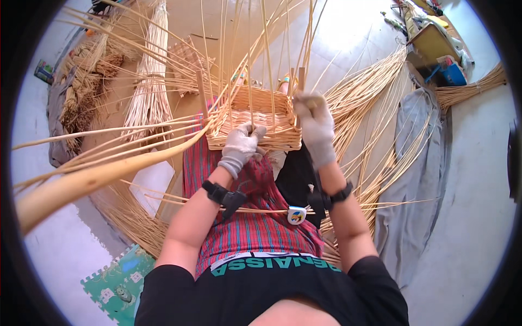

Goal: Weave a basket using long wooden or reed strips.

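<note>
A part-woven wicker basket (255,100) rests across my lap, its low walls woven and long upright rods rising from them. My left hand (242,144), in a pale work glove, is closed on the basket's near wall, fingers pinched at an upright rod. At the basket's right corner, beside a flat wooden stake (302,79), my gloved right hand (316,122) is curled closed; what lies in its fingers is hidden. Another wooden stake (202,92) stands at the left corner. Loose rods (136,132) stick out leftward from the basket, with one thick peeled rod (103,173) nearest.
A tied bundle of pale rods (152,70) lies at the far left. More loose rods (361,103) spread over the right floor beside a grey cloth (410,163). A white tape measure (296,215) sits on my red striped apron (255,233). Green foam mat (122,282) lies lower left.
</note>
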`<state>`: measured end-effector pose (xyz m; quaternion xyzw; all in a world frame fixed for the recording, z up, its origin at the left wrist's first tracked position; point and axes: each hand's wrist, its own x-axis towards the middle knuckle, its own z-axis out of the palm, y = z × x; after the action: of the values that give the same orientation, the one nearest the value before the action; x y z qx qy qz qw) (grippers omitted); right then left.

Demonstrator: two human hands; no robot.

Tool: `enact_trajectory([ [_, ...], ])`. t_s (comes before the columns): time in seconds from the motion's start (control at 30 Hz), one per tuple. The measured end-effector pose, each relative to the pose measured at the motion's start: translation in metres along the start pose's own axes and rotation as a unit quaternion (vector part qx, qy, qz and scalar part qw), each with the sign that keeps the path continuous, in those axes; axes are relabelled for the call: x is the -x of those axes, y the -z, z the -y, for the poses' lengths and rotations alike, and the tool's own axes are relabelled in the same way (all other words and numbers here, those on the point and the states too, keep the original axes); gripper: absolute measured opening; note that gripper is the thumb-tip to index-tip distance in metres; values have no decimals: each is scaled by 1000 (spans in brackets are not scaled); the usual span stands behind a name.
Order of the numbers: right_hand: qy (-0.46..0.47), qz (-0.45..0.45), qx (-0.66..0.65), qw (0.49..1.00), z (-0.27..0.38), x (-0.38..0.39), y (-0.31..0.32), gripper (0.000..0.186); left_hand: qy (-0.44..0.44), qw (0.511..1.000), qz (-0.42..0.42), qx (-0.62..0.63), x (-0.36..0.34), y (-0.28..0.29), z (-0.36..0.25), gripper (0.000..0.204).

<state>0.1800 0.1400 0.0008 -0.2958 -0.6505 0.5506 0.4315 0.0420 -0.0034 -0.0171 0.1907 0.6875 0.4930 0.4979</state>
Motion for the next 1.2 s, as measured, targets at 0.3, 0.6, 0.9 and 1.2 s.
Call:
enact_trajectory([
  [0.3, 72, -35, -224, 971, 18, -52, -71, 43, 14, 998, -60, -22, -3, 1, -9, 43],
  [0.6, -8, -118, -87, 989, 23, 62, 0, 32, 39, 999, -12, 23, 6, 13, -12, 38],
  [0.9, -50, 318, 348, 880, 84, 191, 55, 20, -72, 795, 261, -543, 134, 75, -2, 22],
  [1.2, -282, 233, -45, 930, 79, 177, 32, 34, -443, 794, -4, -416, 113, 14, -9, 9],
])
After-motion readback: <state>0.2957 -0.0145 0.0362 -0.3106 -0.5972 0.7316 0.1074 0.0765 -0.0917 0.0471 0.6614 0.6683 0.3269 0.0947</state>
